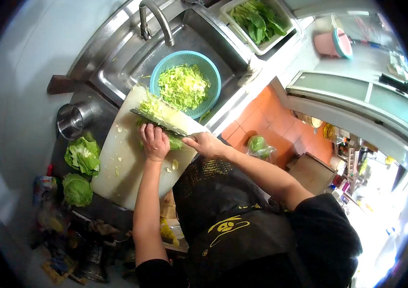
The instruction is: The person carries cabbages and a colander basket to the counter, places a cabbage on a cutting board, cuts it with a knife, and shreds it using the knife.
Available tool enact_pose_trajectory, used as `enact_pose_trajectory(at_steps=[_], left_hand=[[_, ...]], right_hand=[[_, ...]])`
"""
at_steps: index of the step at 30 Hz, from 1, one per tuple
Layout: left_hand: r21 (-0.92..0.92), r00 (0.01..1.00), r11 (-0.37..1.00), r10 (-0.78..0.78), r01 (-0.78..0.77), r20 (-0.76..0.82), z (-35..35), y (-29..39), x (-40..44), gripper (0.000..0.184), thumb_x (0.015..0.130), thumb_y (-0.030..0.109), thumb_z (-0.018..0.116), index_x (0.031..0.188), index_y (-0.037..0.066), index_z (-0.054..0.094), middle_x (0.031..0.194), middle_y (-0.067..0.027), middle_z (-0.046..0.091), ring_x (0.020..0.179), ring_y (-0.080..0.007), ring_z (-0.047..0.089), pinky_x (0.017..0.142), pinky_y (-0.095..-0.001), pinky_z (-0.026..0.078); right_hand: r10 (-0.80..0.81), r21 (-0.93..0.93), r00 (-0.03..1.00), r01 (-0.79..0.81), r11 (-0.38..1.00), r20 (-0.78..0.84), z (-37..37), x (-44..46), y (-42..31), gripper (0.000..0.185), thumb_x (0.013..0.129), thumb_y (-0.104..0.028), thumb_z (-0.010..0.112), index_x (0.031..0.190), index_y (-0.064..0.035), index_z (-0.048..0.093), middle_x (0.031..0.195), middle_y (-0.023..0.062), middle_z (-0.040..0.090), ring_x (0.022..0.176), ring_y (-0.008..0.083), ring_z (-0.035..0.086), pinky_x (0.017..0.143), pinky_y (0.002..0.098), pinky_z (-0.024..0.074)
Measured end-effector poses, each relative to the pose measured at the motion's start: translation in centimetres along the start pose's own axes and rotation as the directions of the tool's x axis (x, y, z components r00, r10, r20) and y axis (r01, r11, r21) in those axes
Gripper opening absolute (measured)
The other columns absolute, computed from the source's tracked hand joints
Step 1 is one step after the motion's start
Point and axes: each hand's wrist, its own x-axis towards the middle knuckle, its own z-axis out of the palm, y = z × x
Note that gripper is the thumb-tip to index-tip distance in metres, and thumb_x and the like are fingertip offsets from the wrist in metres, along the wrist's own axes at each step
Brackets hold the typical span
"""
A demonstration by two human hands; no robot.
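The right hand (205,144), at the cutting board's (117,180) edge, grips the knife (158,123), whose long axis runs leftward; the left hand (156,143), fingers bunched, presses the cabbage (175,143) on the board, just beside the blade.

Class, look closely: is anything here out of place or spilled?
Pale scraps lie strewn on the cutting board, like stray trimmings. More oddly, a green cabbage with clear plastic around it appears to sit on the tiled floor, an unusual spot for food.
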Motion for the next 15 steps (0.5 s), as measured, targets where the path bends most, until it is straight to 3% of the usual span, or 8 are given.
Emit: enact_pose_trajectory(at_steps=[7,10,12,15], left_hand=[[-0.005,0.994,1.000,0.018,-0.019,-0.107,0.6,-0.6,0.0,0.022,0.091,0.020,0.057,0.101,0.001,0.057,0.119,-0.0236,0.049,0.114,-0.0464,0.047,0.101,-0.0615,0.040],[0.019,0.996,1.000,0.009,-0.007,-0.085,1.8,-0.9,-1.7,0.032,0.092,0.023,0.053,0.114,0.000,0.058,0.125,-0.0257,0.050,0.116,-0.0479,0.047,0.104,-0.0645,0.038],[-0.033,0.995,0.996,0.080,-0.082,-0.065,1.0,-0.8,-0.7,0.030,0.091,0.024,0.054,0.111,0.001,0.057,0.124,-0.0251,0.050,0.115,-0.0473,0.047,0.105,-0.0655,0.037],[0.052,0.999,0.998,0.047,-0.045,-0.027,0.5,-0.2,-0.5,0.023,0.089,0.022,0.057,0.102,0.002,0.056,0.120,-0.0236,0.050,0.114,-0.0462,0.047,0.105,-0.0646,0.038]], right_hand=[[-0.040,0.119,0.998,0.045,0.992,-0.048,-0.7,-1.8,0.4,0.056,0.103,-0.052,0.052,0.093,0.0015,0.067,0.076,0.0253,0.065,0.080,0.0437,0.065,0.074,0.0501,0.0504],[0.005,-0.022,0.999,-0.005,1.000,0.035,-2.6,-5.2,-1.7,0.054,0.103,-0.051,0.052,0.096,-0.0003,0.069,0.081,0.0255,0.066,0.084,0.0443,0.066,0.076,0.0508,0.0507],[-0.001,-0.043,1.000,0.002,0.999,0.024,-3.1,-5.8,-2.3,0.056,0.103,-0.054,0.051,0.096,-0.0015,0.070,0.082,0.0260,0.067,0.083,0.0453,0.067,0.076,0.0512,0.0509],[0.024,-0.046,0.998,-0.022,0.999,0.055,-2.6,-4.2,-2.0,0.065,0.103,-0.058,0.048,0.090,0.0015,0.069,0.078,0.0274,0.066,0.081,0.0455,0.066,0.075,0.0506,0.0511]])
